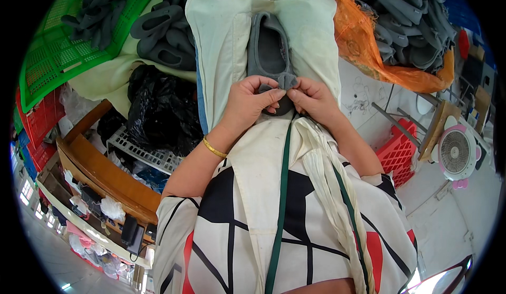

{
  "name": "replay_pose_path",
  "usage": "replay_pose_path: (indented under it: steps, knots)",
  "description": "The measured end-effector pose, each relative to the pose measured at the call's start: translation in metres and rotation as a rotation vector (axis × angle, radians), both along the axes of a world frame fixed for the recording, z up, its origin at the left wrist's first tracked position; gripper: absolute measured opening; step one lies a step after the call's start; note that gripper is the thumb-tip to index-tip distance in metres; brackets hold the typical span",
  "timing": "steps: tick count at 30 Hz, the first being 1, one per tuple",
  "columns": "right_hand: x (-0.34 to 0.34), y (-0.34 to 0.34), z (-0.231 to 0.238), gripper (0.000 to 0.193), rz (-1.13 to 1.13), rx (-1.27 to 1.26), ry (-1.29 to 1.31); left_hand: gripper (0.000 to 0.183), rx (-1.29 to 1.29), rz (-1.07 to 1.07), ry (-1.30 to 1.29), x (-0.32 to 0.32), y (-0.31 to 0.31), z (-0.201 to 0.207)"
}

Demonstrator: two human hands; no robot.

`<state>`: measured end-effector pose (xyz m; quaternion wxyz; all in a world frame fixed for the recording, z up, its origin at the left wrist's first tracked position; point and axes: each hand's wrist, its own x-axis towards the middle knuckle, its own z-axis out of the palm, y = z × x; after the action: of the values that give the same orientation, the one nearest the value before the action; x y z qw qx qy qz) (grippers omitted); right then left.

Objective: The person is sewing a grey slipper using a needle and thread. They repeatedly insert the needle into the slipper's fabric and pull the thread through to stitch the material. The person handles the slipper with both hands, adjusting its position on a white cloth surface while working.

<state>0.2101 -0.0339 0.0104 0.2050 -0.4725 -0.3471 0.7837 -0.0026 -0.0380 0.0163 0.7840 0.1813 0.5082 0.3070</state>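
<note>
A dark grey slip-on shoe (270, 46) lies across my covered lap, its wide opening facing up and its near end under my hands. My left hand (254, 100) is closed at that near end, thumb and fingers pinching a bunched grey flap (285, 80) on the shoe. From the other side, my right hand (315, 99) pinches the same flap, its fingertips close to those of the left. The fingers hide part of the flap and shoe. A pale cloth cover (221, 30) lies beneath the shoe, and a yellow bracelet circles my left wrist.
Grey shoes (163, 36) are heaped at the far left beside a green perforated crate (47, 67). More fill an orange sack (363, 46) at the far right. A black plastic bag (158, 109) and wooden furniture (105, 162) stand left; a fan (456, 154) and red crate (398, 154) stand right.
</note>
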Motion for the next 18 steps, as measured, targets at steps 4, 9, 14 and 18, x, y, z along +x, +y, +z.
replay_pose_path:
  steps: [4, 9, 14, 18]
  knots:
    - [-0.004, -0.002, -0.004, 0.013, -0.002, 0.007, -0.021, 0.016, -0.019, -0.021, 0.002, 0.000, 0.002, 0.001]
    - [-0.007, 0.003, 0.001, 0.020, 0.005, 0.000, -0.016, 0.016, -0.007, -0.007, 0.003, 0.003, 0.000, -0.001]
    - [-0.013, 0.008, 0.017, 0.032, -0.105, 0.033, 0.079, 0.017, 0.087, -0.013, 0.080, 0.005, 0.000, 0.004]
    - [-0.021, 0.008, 0.009, 0.036, -0.090, 0.168, -0.145, 0.016, 0.118, -0.040, 0.107, 0.006, -0.001, 0.005]
